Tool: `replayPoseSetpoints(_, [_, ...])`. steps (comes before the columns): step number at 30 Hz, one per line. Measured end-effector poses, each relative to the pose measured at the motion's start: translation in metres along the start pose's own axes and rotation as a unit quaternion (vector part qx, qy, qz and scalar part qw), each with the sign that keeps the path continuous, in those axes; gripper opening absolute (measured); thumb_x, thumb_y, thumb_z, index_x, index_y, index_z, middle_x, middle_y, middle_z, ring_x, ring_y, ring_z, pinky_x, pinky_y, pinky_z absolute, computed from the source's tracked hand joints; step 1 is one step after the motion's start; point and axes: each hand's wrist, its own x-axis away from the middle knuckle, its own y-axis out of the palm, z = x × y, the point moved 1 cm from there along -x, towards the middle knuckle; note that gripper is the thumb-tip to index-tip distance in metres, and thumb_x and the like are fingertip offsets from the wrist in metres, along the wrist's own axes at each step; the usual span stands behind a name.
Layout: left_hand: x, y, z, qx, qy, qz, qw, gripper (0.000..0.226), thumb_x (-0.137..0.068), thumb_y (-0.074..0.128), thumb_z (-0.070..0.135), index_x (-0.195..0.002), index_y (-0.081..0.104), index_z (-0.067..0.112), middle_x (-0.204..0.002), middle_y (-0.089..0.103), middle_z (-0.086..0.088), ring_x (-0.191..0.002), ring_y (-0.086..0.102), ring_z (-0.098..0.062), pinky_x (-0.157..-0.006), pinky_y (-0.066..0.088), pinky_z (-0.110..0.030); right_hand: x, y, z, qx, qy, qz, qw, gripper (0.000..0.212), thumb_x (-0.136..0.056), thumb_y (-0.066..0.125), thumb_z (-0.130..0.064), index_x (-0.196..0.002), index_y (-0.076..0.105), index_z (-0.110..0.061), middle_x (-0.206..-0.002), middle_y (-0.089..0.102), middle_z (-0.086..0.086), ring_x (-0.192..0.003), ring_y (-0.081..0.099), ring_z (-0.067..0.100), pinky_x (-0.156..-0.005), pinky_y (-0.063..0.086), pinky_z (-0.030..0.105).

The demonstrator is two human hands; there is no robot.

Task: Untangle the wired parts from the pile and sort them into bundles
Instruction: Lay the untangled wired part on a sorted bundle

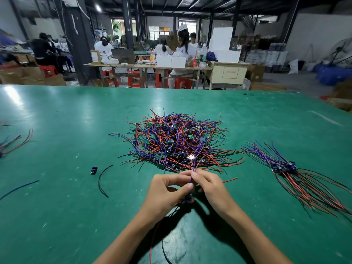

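Just in front of the tangled pile (175, 141), the left hand (167, 195) and right hand (211, 189) both pinch one blue wire (192, 173) of a wired part. Light and limp, it likely snags; gripping near its board seems safest. That board is mostly hidden between the palms. A sorted bundle (297, 174) lies right of the pile.

A: What was on the tabletop (57, 115)?
B: Green mat surface. Tangled pile (177, 141) of red, blue and black wired parts sat mid-table. Sorted bundle (297, 174) lay well right of it.
A: Left side?
B: Loose black wire (102, 180), small blue part (94, 170) just beside it, a few wires (17, 141) at the left edge.
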Motion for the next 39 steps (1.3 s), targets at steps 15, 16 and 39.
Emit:
replayPoseSetpoints(15, [0.002,0.001,0.004,0.054,-0.069,0.001,0.996,0.009,-0.092,0.072,0.013,-0.094,0.081,0.012,-0.085,0.076,-0.021,-0.068,0.075,-0.028,-0.060,0.059,-0.028,0.000,-0.002,0.003,0.021,-0.015,0.023,0.999,0.025,-0.103,0.055,-0.014,-0.101,0.080,-0.016,-0.098,0.078,0.001,-0.099,0.072,0.022,-0.097,0.053,0.048])
replayPoseSetpoints(16, [0.002,0.001,0.005,0.061,-0.074,0.000,0.995,0.009,-0.092,0.072,0.012,-0.093,0.081,0.012,-0.087,0.074,-0.023,-0.068,0.075,-0.028,-0.060,0.059,-0.028,-0.001,-0.003,0.004,0.010,-0.010,0.023,1.000,0.025,-0.103,0.055,-0.013,-0.100,0.080,-0.014,-0.098,0.078,0.002,-0.100,0.072,0.023,-0.098,0.053,0.048])
replayPoseSetpoints(39, [-0.001,-0.003,0.011,0.210,-0.169,-0.039,0.962,0.020,-0.086,0.073,0.017,-0.103,0.080,0.009,-0.101,0.076,-0.013,-0.087,0.076,-0.029,-0.070,0.059,-0.022,-0.001,-0.002,0.001,-0.094,0.011,0.034,0.995,0.024,-0.103,0.055,-0.022,-0.100,0.080,-0.024,-0.096,0.077,0.002,-0.091,0.068,0.014,-0.088,0.053,0.031])
